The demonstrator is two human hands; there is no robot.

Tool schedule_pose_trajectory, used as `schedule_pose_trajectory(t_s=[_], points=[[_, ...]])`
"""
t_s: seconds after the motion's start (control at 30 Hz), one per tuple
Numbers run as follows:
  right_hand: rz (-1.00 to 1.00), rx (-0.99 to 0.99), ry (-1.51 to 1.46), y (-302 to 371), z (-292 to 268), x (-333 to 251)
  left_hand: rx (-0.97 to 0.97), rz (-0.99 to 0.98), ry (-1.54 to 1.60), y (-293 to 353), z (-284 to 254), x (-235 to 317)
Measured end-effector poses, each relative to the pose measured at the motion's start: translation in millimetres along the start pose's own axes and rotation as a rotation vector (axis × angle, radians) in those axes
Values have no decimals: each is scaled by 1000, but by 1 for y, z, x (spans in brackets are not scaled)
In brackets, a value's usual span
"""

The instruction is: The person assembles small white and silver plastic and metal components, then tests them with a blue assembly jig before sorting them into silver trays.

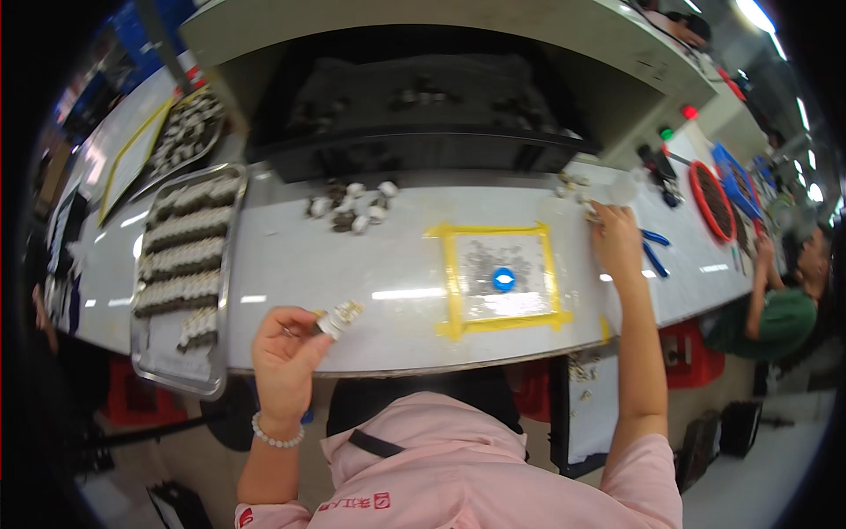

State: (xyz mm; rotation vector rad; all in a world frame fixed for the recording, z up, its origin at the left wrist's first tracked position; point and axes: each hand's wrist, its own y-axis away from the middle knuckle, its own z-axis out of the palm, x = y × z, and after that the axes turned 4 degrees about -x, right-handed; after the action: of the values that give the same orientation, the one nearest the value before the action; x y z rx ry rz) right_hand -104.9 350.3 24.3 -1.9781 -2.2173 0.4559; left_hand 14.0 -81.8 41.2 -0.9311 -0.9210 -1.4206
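My left hand (286, 353), with a bead bracelet at the wrist, pinches a small white-and-dark part (328, 326) with brass-coloured bits at its far end. It is above the front edge of the white worktable (379, 264). On the far right of the table, my right hand (619, 236) bends its fingers down among small pale pieces (577, 185). Whatever is between those fingertips is too small to make out. Blue-handled pliers (654, 251) lie just right of that hand. Between my hands, yellow tape frames a rectangle (451, 282) with a round blue object (503, 279) on it.
A metal tray (220, 375) at left holds rows of white-and-dark parts. Loose similar parts (352, 207) lie beyond. A black bin (414, 150) sits under the shelf. At right are a red round basket (712, 203), a blue basket (736, 181) and a person in green (767, 317).
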Motion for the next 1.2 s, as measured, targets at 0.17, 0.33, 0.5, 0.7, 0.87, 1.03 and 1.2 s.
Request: schedule_pose_trajectory(t_s=[0.17,0.33,0.5,0.7,0.87,1.03,1.2], points=[[75,-77,-212,5,-3,-5,497,363,-575,18,-87,50],[234,-258,-832,30,-9,-28,710,296,-999,45,-152,68],[224,-358,-1166,50,-23,-76,742,223,-1180,49,-180,54],[204,-327,-1248,61,-17,-75,742,207,-1110,40,-191,53],[157,-228,-1136,71,-6,-79,657,70,-1039,41,-180,60],[122,-247,-825,73,-9,-85,560,68,-1311,43,-179,64],[21,-129,-632,71,-16,-89,573,50,-1309,37,-174,65]])
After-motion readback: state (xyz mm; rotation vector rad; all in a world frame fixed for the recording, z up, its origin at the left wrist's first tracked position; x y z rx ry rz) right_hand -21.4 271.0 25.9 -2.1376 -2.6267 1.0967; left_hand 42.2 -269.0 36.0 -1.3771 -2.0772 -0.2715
